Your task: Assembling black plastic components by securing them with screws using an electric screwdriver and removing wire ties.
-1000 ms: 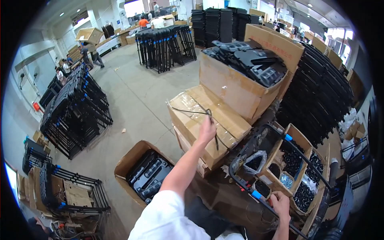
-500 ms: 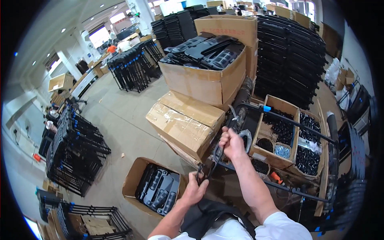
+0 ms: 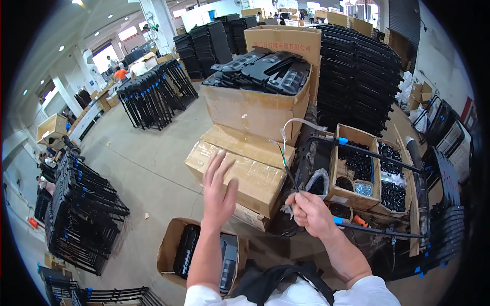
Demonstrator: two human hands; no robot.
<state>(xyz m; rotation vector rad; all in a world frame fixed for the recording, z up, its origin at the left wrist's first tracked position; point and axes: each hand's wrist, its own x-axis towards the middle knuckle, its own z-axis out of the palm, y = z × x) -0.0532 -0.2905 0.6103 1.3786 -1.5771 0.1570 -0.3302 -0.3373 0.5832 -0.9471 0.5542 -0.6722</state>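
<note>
On a grey concrete workshop floor (image 3: 148,178), pinching a thin, dark, flexible cable (image 3: 289,176) between the thumb and curled fingers of the bare right hand (image 3: 310,211). Holding nothing in the bare left hand (image 3: 219,191), raised with blurred fingers spread in front of a long brown cardboard carton (image 3: 258,173) sealed with clear tape. Half a second ago, gripping dark cord with both hands; now letting go with the left, leaving the cable to the right-hand pinch alone. Pointing the cable's upper end up between the carton and a black metal tube frame (image 3: 380,154) with blue clips, close to a pale curved strip (image 3: 301,120); no telling from this angle about any join between the two.

Working beside a tan, compartmented tray (image 3: 350,198) full of small black plastic parts (image 3: 357,164) and shiny silver-blue fasteners (image 3: 363,189). Facing, behind the taped carton, a taller open cardboard carton (image 3: 250,109) heaped with black and grey moulded plastic pieces (image 3: 265,71). Reaching across a low open cardboard box (image 3: 166,250) of similar pieces, half hidden by the left forearm.

Looking out farther, onto a tall stack of black panels (image 3: 352,81) at right, rows of upright black frames (image 3: 81,214) at left, a white column (image 3: 163,30) and a distant person in an orange top (image 3: 121,74).
</note>
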